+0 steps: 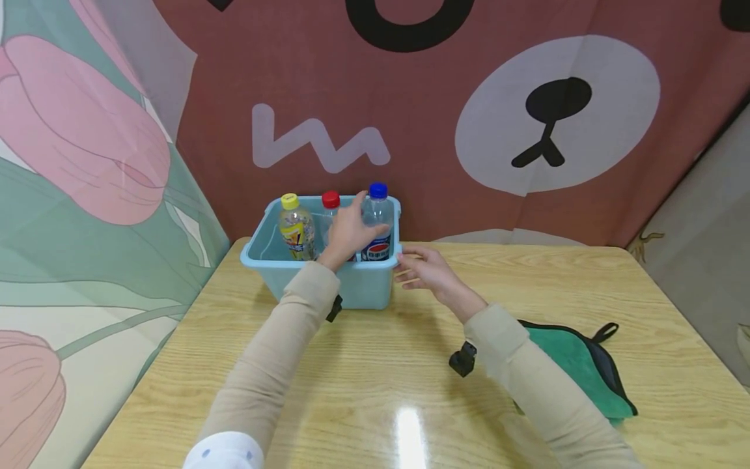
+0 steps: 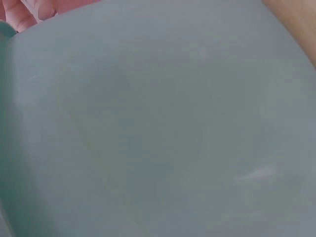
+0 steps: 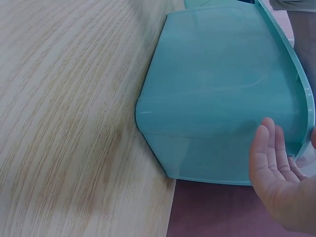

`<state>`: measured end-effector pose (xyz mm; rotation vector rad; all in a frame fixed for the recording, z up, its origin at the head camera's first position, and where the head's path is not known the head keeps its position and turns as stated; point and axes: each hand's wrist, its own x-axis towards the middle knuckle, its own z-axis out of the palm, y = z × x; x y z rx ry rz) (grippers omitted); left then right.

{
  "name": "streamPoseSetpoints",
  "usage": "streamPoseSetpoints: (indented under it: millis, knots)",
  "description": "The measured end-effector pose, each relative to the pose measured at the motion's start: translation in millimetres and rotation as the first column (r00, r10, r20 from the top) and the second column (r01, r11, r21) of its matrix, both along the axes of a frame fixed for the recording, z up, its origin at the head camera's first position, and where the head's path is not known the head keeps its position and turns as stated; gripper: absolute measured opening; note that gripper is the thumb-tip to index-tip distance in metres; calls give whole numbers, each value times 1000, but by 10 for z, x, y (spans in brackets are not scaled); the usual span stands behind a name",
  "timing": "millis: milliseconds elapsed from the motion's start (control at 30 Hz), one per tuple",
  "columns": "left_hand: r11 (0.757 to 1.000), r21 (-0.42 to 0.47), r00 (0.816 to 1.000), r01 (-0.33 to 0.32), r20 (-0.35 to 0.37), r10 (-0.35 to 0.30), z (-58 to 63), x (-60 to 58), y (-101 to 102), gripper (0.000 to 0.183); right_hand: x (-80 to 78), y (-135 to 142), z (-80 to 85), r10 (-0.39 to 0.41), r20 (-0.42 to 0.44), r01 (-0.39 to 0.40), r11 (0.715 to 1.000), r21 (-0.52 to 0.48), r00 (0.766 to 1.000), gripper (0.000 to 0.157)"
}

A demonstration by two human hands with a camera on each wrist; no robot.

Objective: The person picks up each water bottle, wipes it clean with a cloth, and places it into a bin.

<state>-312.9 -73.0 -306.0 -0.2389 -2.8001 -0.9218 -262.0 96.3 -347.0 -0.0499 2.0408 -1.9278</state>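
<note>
A light blue plastic bin (image 1: 363,286) stands at the back of the table with several capped bottles upright inside. My left hand (image 1: 347,233) reaches over its front rim. The thumb and forefinger are spread beside a blue-capped bottle (image 1: 378,212), the thumb in front of its label; the other fingers are hidden. A red-capped bottle (image 1: 331,200) is partly behind that hand, with a yellow-capped bottle (image 1: 297,228) to its left. My right hand (image 1: 430,270) is at the bin's right front corner, fingers extended along the outer wall (image 3: 212,89) just under the rim.
A green cloth with dark edging (image 1: 577,365) and a black loop lies on the table's right side, partly under the right forearm. The wooden table (image 1: 363,391) meets a patterned curtain (image 1: 422,130) close behind the bin.
</note>
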Motion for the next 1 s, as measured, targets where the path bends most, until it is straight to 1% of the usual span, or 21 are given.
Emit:
streamPoseSetpoints:
  millis: [267,467,633,800,1000]
  knots:
    - [1000,8,1000,-10,14,10,-31,48,-25,73,7,-6,-2,1,0,-1,1000,6,1000,44]
    - [1000,26,1000,-15,3,14,-35,91,-33,70,10,-1,3,6,-8,-5,1000,9,1000,45]
    - [999,38,1000,-14,1,14,-25,96,-29,70,7,-2,5,7,-13,-7,1000,3,1000,45]
    - [1000,25,1000,-16,15,16,-25,83,-22,72,1,-2,-1,4,-8,-4,1000,6,1000,45]
    - [1000,30,999,-7,34,6,-23,79,-10,82,11,-2,8,-4,-11,4,1000,16,1000,45]
